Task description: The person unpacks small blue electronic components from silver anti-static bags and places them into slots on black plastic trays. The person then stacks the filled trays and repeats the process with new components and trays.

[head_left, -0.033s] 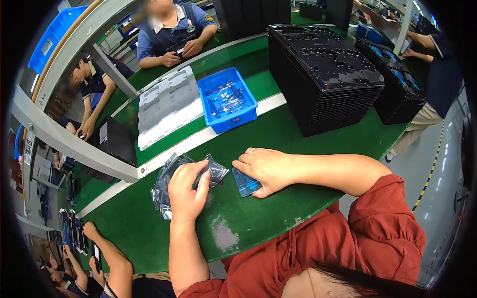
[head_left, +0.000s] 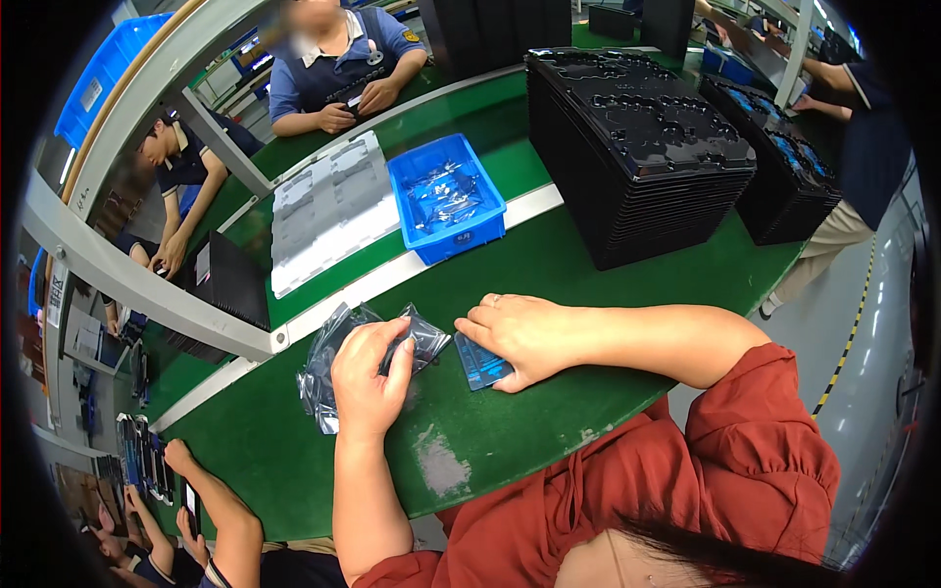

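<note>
My left hand (head_left: 370, 377) rests on a pile of shiny grey plastic bags (head_left: 321, 384), its thumb and forefinger apart with nothing visible between them. The other fingers are partly hidden. To its right, my right hand (head_left: 517, 338) lies over a flat, dark blue rectangular piece (head_left: 478, 367) with lighter blue marks. Fingers reach over its far side, and the thumb sits at the near edge. The palm covers much of this piece, which lies on the green tabletop (head_left: 549, 412).
Beyond the bags stands a blue bin (head_left: 458, 238) of small clear packets, beside a grey-white tray (head_left: 333, 211). Tall stacks of black trays (head_left: 642, 167) rise at the far right. A metal frame bar (head_left: 147, 269) crosses the left. Co-workers sit across and at left.
My right hand and the blue piece under it appear very slightly farther left. The left hand keeps its place on the bags.
</note>
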A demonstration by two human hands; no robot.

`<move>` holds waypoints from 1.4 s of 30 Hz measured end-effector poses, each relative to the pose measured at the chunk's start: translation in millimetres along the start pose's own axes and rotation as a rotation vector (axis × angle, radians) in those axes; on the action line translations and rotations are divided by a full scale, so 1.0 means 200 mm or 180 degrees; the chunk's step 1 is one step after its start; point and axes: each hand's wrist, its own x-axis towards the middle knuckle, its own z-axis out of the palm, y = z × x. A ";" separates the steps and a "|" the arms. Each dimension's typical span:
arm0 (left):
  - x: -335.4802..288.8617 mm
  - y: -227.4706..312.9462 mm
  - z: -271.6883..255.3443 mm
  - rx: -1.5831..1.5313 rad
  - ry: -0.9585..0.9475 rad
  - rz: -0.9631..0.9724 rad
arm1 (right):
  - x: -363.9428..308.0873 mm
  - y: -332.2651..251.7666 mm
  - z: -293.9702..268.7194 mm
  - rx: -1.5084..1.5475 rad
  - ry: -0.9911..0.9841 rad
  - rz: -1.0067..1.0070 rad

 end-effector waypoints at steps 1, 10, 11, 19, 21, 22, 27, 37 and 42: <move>-0.01 0.00 0.00 0.0003 -0.0015 -0.0009 | 0.01 -0.02 0.00 -0.0006 0.0014 -0.0005; 0.00 -0.02 0.01 0.0004 -0.0021 -0.0087 | 0.05 -0.12 -0.02 0.0103 -0.0129 0.0363; 0.00 -0.02 0.01 -0.0012 -0.0003 -0.0106 | 0.04 -0.11 -0.03 0.0072 -0.0115 0.0285; -0.03 -0.05 0.00 0.0046 0.0030 -0.0349 | -0.25 0.12 -0.79 -0.0547 0.1038 -0.0634; -0.01 -0.03 0.01 0.0075 0.0027 -0.0359 | -0.37 0.22 -0.99 -0.0921 0.0877 -0.0066; 0.00 -0.02 0.01 0.0102 0.0022 -0.0358 | -0.42 0.30 -1.06 -0.1077 0.0820 0.0183; 0.00 -0.04 0.01 0.0314 -0.0131 -0.0411 | -0.52 0.53 -1.20 -0.0962 0.0316 0.1026; 0.01 -0.09 0.02 0.0465 -0.0058 -0.0517 | -0.25 1.01 -1.31 -0.0052 0.0047 0.1154; 0.01 -0.15 0.02 0.0489 -0.0022 -0.0512 | -0.12 1.19 -1.34 -0.0124 -0.0238 0.1530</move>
